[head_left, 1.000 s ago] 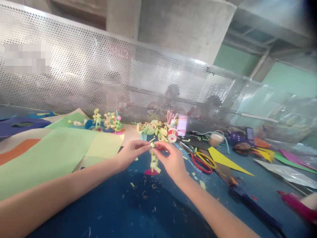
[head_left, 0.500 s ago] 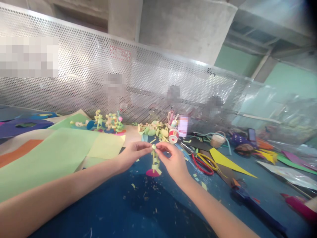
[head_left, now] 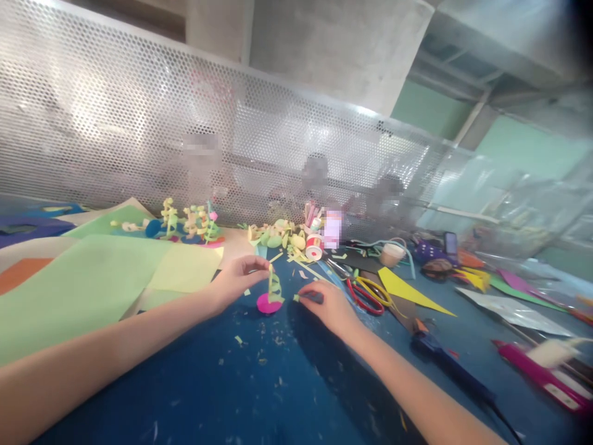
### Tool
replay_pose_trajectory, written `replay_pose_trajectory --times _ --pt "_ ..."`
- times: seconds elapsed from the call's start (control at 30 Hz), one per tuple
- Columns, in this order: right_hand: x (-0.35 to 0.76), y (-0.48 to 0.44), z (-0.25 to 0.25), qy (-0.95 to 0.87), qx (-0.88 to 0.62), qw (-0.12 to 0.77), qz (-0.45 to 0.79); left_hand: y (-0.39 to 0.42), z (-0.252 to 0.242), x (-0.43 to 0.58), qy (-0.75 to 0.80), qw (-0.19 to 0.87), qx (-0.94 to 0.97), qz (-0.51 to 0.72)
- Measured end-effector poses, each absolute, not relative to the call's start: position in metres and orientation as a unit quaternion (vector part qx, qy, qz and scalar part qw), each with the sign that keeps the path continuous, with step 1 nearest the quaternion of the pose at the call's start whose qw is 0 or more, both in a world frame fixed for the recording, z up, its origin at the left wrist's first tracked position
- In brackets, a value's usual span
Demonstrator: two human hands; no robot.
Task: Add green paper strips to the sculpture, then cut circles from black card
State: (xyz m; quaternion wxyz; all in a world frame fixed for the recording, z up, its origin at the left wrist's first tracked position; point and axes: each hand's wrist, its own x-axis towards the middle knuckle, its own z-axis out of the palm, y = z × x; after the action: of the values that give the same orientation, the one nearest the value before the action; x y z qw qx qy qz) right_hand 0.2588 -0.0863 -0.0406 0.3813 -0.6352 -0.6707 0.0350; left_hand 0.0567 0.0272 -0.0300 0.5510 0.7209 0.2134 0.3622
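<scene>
A small paper figure [head_left: 275, 288] with a pale green curled strip around its stem stands on a round pink base [head_left: 267, 304]. My left hand [head_left: 237, 279] pinches the top of its stem between thumb and fingertips. To the right, apart from the figure, my right hand [head_left: 330, 306] is closed in a pinch on a tiny light green paper piece [head_left: 296, 298]. Tiny paper scraps [head_left: 238, 340] lie scattered over the blue table [head_left: 222, 383] around both hands.
Pale green paper sheets [head_left: 102, 269] cover the left side. Several finished-looking paper figures [head_left: 170, 219] stand behind. A thread spool [head_left: 314, 247], red-handled scissors [head_left: 365, 298], yellow paper [head_left: 410, 293], a dark blue corded tool [head_left: 451, 364] and a magenta glue gun [head_left: 537, 374] lie rightward. Perforated metal panel [head_left: 269, 136] behind.
My right hand has come away from the figure's top, down and to the right, with a small paper piece. My left hand still holds the stem. The view has shifted slightly.
</scene>
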Motion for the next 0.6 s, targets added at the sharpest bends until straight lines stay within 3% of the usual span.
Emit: replay_pose_trajectory --times 0.23,0.47,0.6 --pt "0.307 -0.141 -0.005 -0.621 -0.729 0.286 0.021 0.028 -0.033 0.057 0.201 0.546 0.732 0.355" --pt "0.409 -0.220 -0.017 -0.417 -0.904 -0.063 -0.061 0.021 -0.030 0.057 0.202 0.536 0.747 0.337" --pt "0.427 -0.238 -0.043 -0.430 -0.901 -0.059 0.005 0.019 -0.031 0.058 0.210 0.529 0.749 0.339"
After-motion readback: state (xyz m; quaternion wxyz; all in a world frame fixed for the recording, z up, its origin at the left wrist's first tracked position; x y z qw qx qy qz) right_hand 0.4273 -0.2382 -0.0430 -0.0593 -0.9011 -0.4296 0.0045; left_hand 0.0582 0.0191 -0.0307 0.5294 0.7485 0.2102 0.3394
